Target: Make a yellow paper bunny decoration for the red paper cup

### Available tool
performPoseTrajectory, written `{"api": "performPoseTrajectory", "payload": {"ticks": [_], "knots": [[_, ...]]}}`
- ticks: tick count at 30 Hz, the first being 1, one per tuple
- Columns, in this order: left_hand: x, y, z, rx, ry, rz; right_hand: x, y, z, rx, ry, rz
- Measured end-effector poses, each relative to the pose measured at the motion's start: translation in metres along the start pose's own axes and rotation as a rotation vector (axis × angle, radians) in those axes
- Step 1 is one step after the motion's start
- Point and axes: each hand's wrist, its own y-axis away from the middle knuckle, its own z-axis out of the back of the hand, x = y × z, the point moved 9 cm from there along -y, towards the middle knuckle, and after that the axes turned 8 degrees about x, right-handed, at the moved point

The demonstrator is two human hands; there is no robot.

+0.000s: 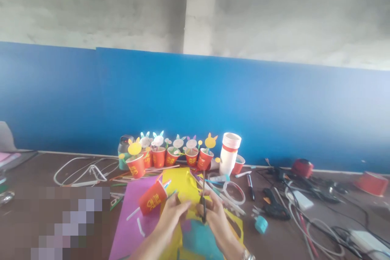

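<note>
My right hand (215, 214) is closed around black scissors (203, 197), whose blades point up and away from me. My left hand (173, 213) pinches a piece of yellow paper (182, 185) right next to the blades. Both hands hover over sheets of purple (134, 219), yellow and teal paper (199, 241) on the brown table. A red paper cup (152, 198) lies tilted on the purple sheet just left of my left hand.
A row of red cups with paper bunny toppers (170, 152) stands at the blue wall, beside a stack of white cups (229, 152). Right of me lie tape rings (231, 191), a marker (250, 186), a black glue gun (274, 207), cables and a red tub (372, 183). White cords (82, 170) lie at the left.
</note>
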Motion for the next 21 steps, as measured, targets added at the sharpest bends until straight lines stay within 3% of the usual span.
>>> {"api": "performPoseTrajectory", "payload": {"ticks": [5, 11, 16, 21], "knots": [[0.017, -0.006, 0.007, -0.036, -0.016, 0.028, 0.008, 0.000, 0.009, -0.025, -0.001, 0.130], [0.014, 0.002, 0.019, -0.263, 0.299, 0.008, -0.015, 0.008, -0.002, 0.105, 0.107, -0.006], [0.019, 0.010, 0.009, -0.285, 0.359, 0.057, -0.037, 0.017, -0.012, 0.212, 0.160, -0.068], [0.022, 0.014, -0.004, -0.202, 0.299, 0.113, -0.033, 0.018, -0.017, 0.247, 0.118, 0.006]]}}
